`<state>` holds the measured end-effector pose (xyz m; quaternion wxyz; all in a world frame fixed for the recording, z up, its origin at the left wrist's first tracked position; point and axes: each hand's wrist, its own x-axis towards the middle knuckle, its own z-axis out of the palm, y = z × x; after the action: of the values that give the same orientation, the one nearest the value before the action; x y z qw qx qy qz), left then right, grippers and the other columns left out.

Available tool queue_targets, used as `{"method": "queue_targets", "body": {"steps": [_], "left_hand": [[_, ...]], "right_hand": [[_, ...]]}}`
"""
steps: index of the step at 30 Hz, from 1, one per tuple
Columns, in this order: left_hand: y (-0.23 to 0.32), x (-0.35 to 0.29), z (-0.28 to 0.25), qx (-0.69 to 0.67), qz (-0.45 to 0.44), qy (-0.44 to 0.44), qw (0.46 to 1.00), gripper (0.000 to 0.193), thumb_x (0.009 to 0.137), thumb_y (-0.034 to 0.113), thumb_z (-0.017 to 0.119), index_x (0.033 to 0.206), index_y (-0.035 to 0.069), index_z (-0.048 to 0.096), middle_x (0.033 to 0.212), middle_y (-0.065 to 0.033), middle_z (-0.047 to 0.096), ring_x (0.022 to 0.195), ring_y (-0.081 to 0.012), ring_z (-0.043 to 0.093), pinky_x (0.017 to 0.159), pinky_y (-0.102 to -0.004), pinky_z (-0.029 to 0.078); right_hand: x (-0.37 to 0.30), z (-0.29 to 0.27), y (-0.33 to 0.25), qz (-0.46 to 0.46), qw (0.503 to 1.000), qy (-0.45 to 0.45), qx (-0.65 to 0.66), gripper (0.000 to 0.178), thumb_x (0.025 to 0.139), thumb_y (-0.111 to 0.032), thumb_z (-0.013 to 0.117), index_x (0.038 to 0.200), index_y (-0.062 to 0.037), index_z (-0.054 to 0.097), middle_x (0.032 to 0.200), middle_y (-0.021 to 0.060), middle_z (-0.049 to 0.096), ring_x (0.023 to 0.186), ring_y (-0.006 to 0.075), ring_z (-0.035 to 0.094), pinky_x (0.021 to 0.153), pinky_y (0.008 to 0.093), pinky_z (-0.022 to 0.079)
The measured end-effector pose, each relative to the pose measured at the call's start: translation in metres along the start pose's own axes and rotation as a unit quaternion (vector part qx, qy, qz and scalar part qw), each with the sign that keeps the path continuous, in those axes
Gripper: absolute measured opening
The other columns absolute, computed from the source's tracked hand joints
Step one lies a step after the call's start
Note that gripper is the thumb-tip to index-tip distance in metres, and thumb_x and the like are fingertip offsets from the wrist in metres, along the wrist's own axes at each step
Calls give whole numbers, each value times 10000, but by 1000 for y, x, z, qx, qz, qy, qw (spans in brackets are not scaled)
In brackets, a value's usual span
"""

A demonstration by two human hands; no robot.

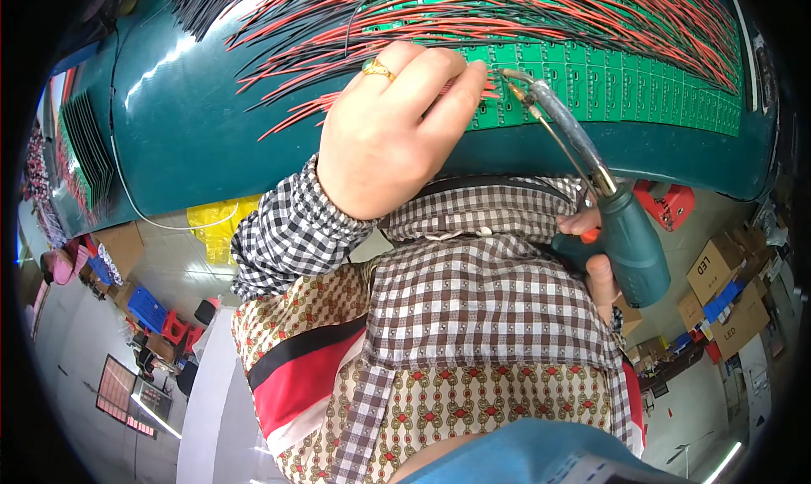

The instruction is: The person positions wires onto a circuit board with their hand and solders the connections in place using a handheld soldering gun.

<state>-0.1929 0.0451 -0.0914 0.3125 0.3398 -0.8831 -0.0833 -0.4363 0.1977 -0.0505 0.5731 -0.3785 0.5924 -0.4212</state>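
From the head view I see my left hand (397,129) pinching a red wire (291,122) down onto the green circuit strip (591,83). My right hand (591,256) is wrapped around the soldering gun (629,239), tip at the pad. I judge soldering under way; next needs a steady tip.

The left hand (393,129) is raised in the middle of the view, its back toward the camera, wrist bent and forearm coming up from below in a checked sleeve. Its fingers (448,83) curl forward, tips pressed together in a pinch; a gold ring sits on one finger. The right hand (591,247) is lower on the right, mostly hidden, fingers wrapped in a closed grip.
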Motion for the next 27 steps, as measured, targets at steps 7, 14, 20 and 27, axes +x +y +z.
{"method": "queue_targets", "body": {"steps": [7, 14, 20, 27], "left_hand": [[1, 0, -2, 5, 1, -2, 1000, 308, 682, 58, 648, 986, 11, 651, 903, -56, 565, 790, -200, 575, 671, -296, 511], [1, 1, -1, 1, 1, 3, 1000, 304, 681, 58, 650, 981, 13, 650, 903, -56, 567, 791, -201, 575, 671, -295, 511], [1, 1, 0, -2, 0, -1, 1000, 299, 677, 59, 652, 973, 13, 649, 898, -57, 569, 794, -204, 577, 676, -298, 511], [2, 1, -1, -3, 0, 1, 1000, 297, 678, 59, 649, 971, 13, 647, 900, -59, 568, 797, -206, 578, 680, -301, 511]], "right_hand": [[1, 4, -3, -9, 1000, -7, -2, 582, 858, -428, 682, 1101, 76, 520, 958, 144, 570, 915, 244, 593, 905, 427, 513], [-2, -7, 1, -5, 999, -27, 16, 464, 853, -298, 727, 1132, 40, 575, 1035, 138, 623, 986, 250, 616, 939, 436, 490], [-2, -17, 7, -45, 997, -63, 12, 526, 881, -308, 688, 1210, 70, 529, 1106, 182, 617, 1040, 287, 614, 935, 419, 481], [-1, -13, 0, -41, 997, -63, -3, 536, 884, -309, 685, 1218, 73, 514, 1099, 183, 614, 1036, 279, 614, 928, 409, 480]]}}
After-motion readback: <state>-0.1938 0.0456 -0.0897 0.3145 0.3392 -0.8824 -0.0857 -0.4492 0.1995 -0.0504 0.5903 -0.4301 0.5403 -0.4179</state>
